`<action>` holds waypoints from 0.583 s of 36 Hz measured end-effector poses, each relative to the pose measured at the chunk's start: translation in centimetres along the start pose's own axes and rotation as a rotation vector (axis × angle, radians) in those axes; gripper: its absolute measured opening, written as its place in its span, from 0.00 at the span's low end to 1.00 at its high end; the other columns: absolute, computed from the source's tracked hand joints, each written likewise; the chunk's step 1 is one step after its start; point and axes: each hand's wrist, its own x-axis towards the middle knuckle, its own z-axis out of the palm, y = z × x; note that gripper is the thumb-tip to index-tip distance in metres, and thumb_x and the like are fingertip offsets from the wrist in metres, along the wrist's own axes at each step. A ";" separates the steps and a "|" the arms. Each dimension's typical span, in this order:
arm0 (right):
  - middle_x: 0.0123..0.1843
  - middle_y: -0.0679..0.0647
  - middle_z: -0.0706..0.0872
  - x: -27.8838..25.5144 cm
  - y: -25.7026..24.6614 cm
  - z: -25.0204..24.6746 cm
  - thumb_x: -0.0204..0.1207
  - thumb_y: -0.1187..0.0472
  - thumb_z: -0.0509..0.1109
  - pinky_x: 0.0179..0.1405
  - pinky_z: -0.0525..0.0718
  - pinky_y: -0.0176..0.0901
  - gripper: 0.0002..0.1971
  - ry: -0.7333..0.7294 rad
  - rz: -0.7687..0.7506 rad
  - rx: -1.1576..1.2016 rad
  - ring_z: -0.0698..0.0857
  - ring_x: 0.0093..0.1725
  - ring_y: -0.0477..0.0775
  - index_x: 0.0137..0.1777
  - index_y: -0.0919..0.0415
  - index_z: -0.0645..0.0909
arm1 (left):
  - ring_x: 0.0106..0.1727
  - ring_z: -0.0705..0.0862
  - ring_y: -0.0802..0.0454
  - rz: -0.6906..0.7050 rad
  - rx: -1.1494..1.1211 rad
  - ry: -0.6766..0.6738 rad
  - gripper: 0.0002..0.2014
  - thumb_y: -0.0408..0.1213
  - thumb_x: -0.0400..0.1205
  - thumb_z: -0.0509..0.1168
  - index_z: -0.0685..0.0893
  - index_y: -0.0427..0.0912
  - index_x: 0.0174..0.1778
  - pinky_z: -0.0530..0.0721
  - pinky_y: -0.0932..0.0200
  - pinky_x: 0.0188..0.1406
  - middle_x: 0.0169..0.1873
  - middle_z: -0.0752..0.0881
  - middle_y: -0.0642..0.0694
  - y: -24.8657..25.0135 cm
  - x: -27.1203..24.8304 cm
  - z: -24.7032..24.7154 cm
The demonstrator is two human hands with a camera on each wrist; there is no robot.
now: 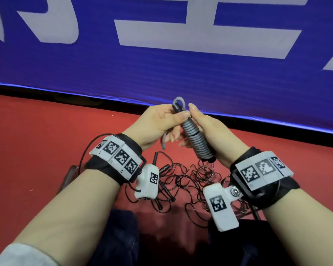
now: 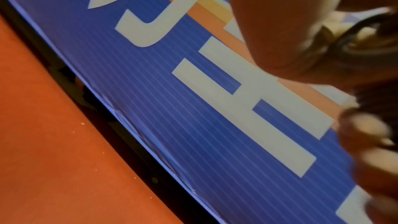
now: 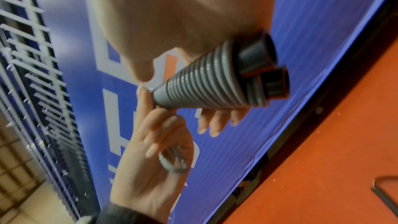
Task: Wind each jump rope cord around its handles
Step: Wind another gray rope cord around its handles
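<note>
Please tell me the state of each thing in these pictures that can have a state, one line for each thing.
Grey jump rope: cord wound in tight coils around its two handles, held up off the floor.
Grey cord's end: a loose loop, not yet tucked in.
Left hand: pinches the cord's end.
Right hand: holds the wound bundle.
Dark jump ropes: unwound, tangled on the red floor.
</note>
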 end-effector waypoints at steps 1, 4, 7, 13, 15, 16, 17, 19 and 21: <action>0.44 0.60 0.91 0.4 0.2 0.1 0.77 0.27 0.53 0.56 0.84 0.53 0.38 0.054 0.004 -0.054 0.88 0.43 0.54 0.44 0.62 0.88 | 0.12 0.72 0.57 -0.004 0.016 0.030 0.15 0.37 0.82 0.65 0.77 0.37 0.30 0.69 0.69 0.11 0.15 0.79 0.47 0.0 0.1 0.2; 0.40 0.58 0.91 0.9 0.8 0.8 0.68 0.17 0.41 0.67 0.76 0.62 0.47 0.065 0.009 -0.163 0.88 0.49 0.57 0.31 0.57 0.87 | 0.13 0.75 0.54 -0.021 0.092 0.066 0.14 0.36 0.82 0.67 0.79 0.38 0.31 0.71 0.67 0.14 0.15 0.80 0.45 -0.5 0.2 1.2; 0.22 0.56 0.84 0.7 1.2 2.1 0.76 0.24 0.39 0.59 0.80 0.64 0.45 0.113 -0.058 -0.104 0.86 0.34 0.59 0.15 0.57 0.77 | 0.14 0.75 0.52 -0.040 0.105 0.089 0.09 0.30 0.81 0.65 0.77 0.32 0.36 0.72 0.64 0.15 0.15 0.80 0.45 -0.8 0.2 2.7; 0.20 0.51 0.84 0.2 1.6 1.9 0.82 0.33 0.46 0.48 0.78 0.48 0.40 0.378 -0.124 -0.202 0.84 0.31 0.48 0.14 0.55 0.75 | 0.14 0.72 0.54 -0.115 -0.021 0.057 0.10 0.34 0.84 0.64 0.73 0.37 0.40 0.64 0.63 0.14 0.17 0.80 0.46 -0.6 0.2 3.2; 0.25 0.54 0.88 0.3 1.6 1.3 0.78 0.29 0.47 0.56 0.80 0.53 0.41 0.340 -0.103 -0.180 0.88 0.37 0.52 0.16 0.56 0.78 | 0.16 0.72 0.56 -0.106 -0.041 -0.044 0.12 0.36 0.86 0.62 0.72 0.39 0.37 0.60 0.63 0.14 0.19 0.81 0.46 -0.3 0.0 2.6; 0.27 0.56 0.88 0.3 1.5 1.0 0.76 0.27 0.48 0.57 0.81 0.56 0.41 0.318 -0.091 -0.173 0.89 0.39 0.55 0.17 0.57 0.80 | 0.16 0.71 0.57 -0.096 -0.052 -0.092 0.12 0.36 0.86 0.61 0.71 0.40 0.37 0.58 0.64 0.15 0.19 0.81 0.47 -0.3 -0.1 2.3; 0.28 0.58 0.89 0.4 1.4 0.7 0.72 0.25 0.50 0.57 0.82 0.59 0.41 0.300 -0.071 -0.159 0.89 0.39 0.56 0.20 0.59 0.82 | 0.17 0.71 0.57 -0.090 -0.066 -0.136 0.12 0.37 0.86 0.61 0.71 0.40 0.38 0.56 0.63 0.17 0.20 0.80 0.47 -0.4 -0.1 2.0; 0.27 0.59 0.87 0.4 1.2 0.5 0.68 0.24 0.57 0.49 0.86 0.59 0.40 0.251 -0.010 -0.101 0.87 0.32 0.58 0.24 0.63 0.84 | 0.20 0.69 0.57 -0.081 -0.075 -0.192 0.10 0.40 0.82 0.61 0.70 0.40 0.38 0.55 0.61 0.19 0.20 0.79 0.48 -0.6 -0.2 1.4; 0.26 0.62 0.83 0.2 0.9 0.4 0.65 0.28 0.64 0.36 0.83 0.54 0.35 0.181 0.048 -0.008 0.81 0.27 0.60 0.27 0.64 0.84 | 0.21 0.69 0.57 -0.063 -0.053 -0.219 0.09 0.39 0.80 0.60 0.71 0.38 0.39 0.57 0.65 0.19 0.20 0.78 0.49 -0.7 -0.2 1.1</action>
